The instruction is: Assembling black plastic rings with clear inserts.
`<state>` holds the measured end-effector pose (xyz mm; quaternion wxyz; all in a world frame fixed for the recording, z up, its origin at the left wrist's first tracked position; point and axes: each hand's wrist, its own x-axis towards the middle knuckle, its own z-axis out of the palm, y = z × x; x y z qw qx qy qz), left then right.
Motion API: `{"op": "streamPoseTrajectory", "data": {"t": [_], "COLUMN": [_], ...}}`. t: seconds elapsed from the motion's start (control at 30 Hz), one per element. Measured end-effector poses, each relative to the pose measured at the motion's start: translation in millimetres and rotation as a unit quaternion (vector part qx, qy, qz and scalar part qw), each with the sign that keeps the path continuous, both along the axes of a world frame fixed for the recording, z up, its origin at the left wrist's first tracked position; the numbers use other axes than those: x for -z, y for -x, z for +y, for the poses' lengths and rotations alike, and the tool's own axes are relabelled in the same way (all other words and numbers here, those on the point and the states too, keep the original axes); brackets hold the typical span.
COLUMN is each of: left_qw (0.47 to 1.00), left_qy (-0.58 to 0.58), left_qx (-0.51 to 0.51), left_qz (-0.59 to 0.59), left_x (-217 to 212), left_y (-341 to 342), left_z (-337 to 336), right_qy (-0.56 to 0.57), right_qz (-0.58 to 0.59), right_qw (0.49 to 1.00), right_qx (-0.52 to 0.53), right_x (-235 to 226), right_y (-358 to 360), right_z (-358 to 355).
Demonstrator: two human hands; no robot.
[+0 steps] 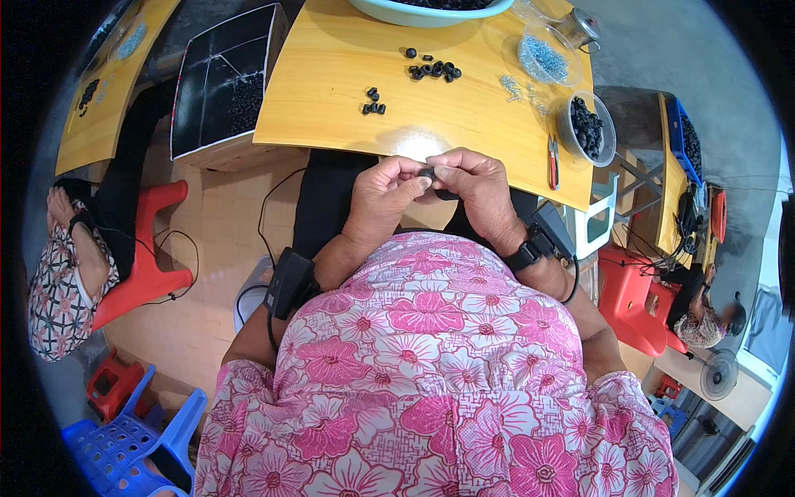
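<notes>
Just off the table's near edge, my left hand (383,197) and my right hand (479,192) meet, thumbs and fingertips pinched together. Between them is a small black part (427,173), mostly covered by the fingers. Its exact kind is too small to tell. Under my right fingers another bit of black (447,195) shows. On the yellow table (331,91) lie two loose groups of small black cylindrical parts, a nearer one (373,108) and a farther one (435,70).
To the right stand a tub of black parts (587,126), a tub of small clear pieces (544,60) and red-handled snips (553,161). A pale basin (431,12) sits at the far edge. A large box (228,91) is at the left. People sit on both sides.
</notes>
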<state>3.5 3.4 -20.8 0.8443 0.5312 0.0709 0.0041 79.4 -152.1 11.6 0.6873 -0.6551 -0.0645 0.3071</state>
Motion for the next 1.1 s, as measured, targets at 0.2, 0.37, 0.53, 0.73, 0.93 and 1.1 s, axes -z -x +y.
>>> {"op": "streamPoseTrajectory", "data": {"t": [0.2, 0.37, 0.53, 0.73, 0.93, 1.1], "left_qw": [1.0, 0.999, 0.999, 1.0, 0.998, 0.995], "left_qy": [-0.006, -0.042, -0.039, -0.028, -0.056, -0.073], "left_qx": [-0.001, -0.018, -0.02, -0.01, -0.024, -0.041], "left_qz": [-0.015, -0.008, -0.006, -0.008, -0.021, -0.053], "left_x": [-4.8, -5.2, -7.7, -11.6, -12.0, -10.7], "left_y": [-0.4, 1.4, 1.5, 1.8, 2.5, 2.9], "left_z": [0.4, -0.1, -0.4, 0.2, 2.5, 2.7], "right_qy": [-0.029, -0.03, -0.003, -0.046, -0.122, -0.105], "right_qz": [0.099, 0.154, 0.123, 0.183, 0.242, 0.27], "right_qw": [0.995, 0.988, 0.991, 0.981, 0.958, 0.948], "right_qx": [0.003, 0.003, -0.045, -0.053, -0.091, -0.131], "right_x": [-0.4, -10.4, -7.7, -1.5, 3.5, 1.7], "right_y": [-6.3, -9.4, -19.8, -17.0, -19.0, -20.1], "right_z": [-2.1, 2.6, -3.3, -7.8, -10.0, -13.6]}}
